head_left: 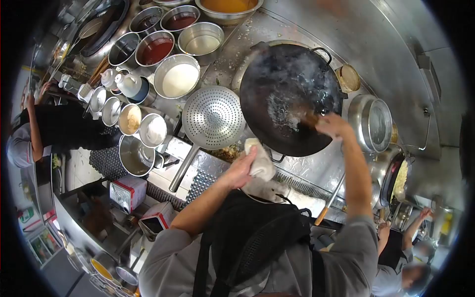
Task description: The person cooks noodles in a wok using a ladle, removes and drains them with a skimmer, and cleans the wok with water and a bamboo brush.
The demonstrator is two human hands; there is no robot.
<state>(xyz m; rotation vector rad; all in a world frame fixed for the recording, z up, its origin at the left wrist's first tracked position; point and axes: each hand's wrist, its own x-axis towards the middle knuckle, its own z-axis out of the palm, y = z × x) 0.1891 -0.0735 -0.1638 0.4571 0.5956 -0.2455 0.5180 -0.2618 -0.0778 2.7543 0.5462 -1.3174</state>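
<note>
My left hand (240, 168) grips a folded white cloth (261, 162) beside the near edge of a large black wok (262, 84). Reaching over the wok's right side, my right hand (333, 125) is closed on a brown wok brush (310, 119), blurred by motion. Steam and shiny water show inside the wok around the brush. A perforated skimmer (213, 118) lies left of the wok, its long handle pointing toward me.
Metal bowls of sauces, one with red liquid (155, 48) and one with white liquid (176, 75), stand at left. A steel pot (367, 123) sits right of the wok. A wooden-handled tool (322, 215) lies near my right arm. Other people (27, 143) stand at both sides.
</note>
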